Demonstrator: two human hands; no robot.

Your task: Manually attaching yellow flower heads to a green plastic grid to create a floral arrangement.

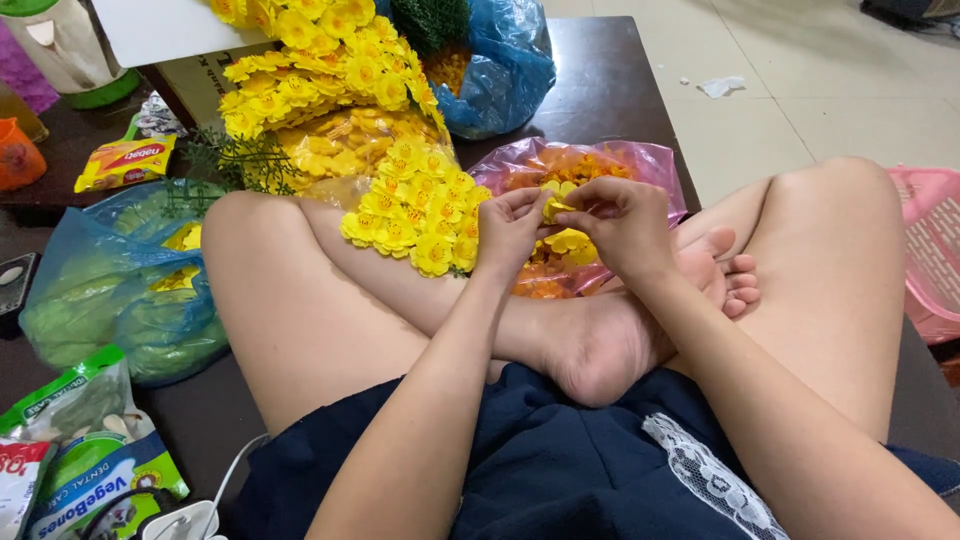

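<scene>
I see my two hands pinch one small yellow flower (553, 207) together, left hand (510, 232) and right hand (622, 225) closed on it, above the pink bag (655, 165). That bag holds orange and yellow flowers. Two blue bags (120, 290) sit on the desk (610, 85).

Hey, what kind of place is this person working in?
Probably a home used for piecework. The person sits cross-legged on a dark platform above a tiled floor, both hands on a yellow flower, with finished flower bunches and plastic bags alongside.
</scene>
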